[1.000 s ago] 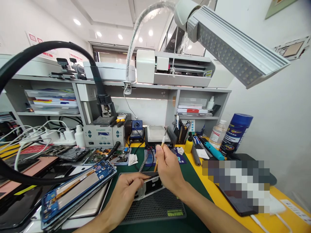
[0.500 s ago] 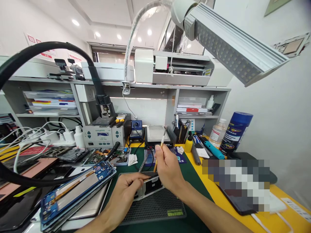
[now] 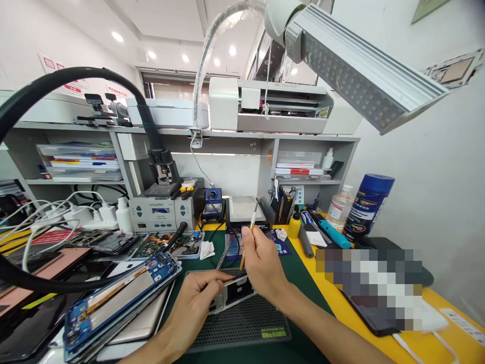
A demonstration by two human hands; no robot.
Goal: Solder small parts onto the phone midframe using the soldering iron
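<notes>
My left hand (image 3: pixel 197 301) grips the left end of a phone frame (image 3: pixel 238 290), thumb and fingers closed on its edge. The frame has a pale rim and a dark inside with cut-outs, and it is tilted over a black perforated mat (image 3: pixel 242 326). In my right hand (image 3: pixel 263 263) is a slim, pen-like tool (image 3: pixel 253 221) with a gold shaft, a white section and a narrow tip pointing up. The tool's lower gold end comes down close to the frame's far edge; whether it touches, I cannot tell. My right fingers hide the tool's middle and the frame's right end.
Opened phones (image 3: pixel 121 303) are stacked at left, beside a circuit-board tray (image 3: pixel 166 245) and a grey rework station (image 3: pixel 162 210). A black hose (image 3: pixel 106 73) arches over the left side. At right are a yellow bottle (image 3: pixel 294 225), a blue spray can (image 3: pixel 367 207) and a phone (image 3: pixel 373 316).
</notes>
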